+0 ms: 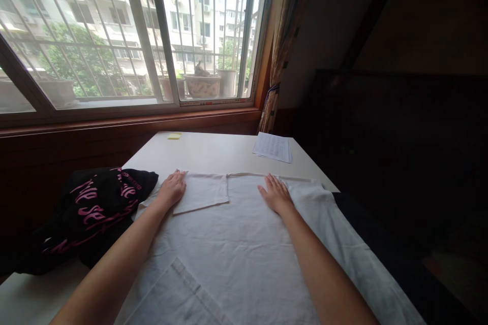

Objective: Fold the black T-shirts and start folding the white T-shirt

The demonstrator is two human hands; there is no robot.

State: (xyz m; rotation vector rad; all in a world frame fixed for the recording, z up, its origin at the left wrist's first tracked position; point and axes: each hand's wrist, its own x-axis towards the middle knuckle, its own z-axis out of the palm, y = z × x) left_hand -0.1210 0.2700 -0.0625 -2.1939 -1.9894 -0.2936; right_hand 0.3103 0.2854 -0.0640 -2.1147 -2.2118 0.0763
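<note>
A white cloth garment [244, 244] lies spread over the table, hanging past its right edge. At its far left a short sleeve-like flap [204, 193] is folded inward over the body. My left hand [173, 190] rests on the outer end of this flap, fingers stretched out along the cloth. Farther right, my right hand [275, 193] lies flat near the garment's far edge, its fingers slightly apart. Both hands press on the fabric from above. Near me, a stitched square patch, like a pocket, shows on the cloth. The garment's nearest part is out of view.
A black cloth item with pink lettering [91, 203] is heaped at the table's left. On the white table [213, 152], a yellow sticky note [174, 136] and printed papers [272, 147] lie toward the back. Beyond stand a barred window and a tied curtain [272, 96].
</note>
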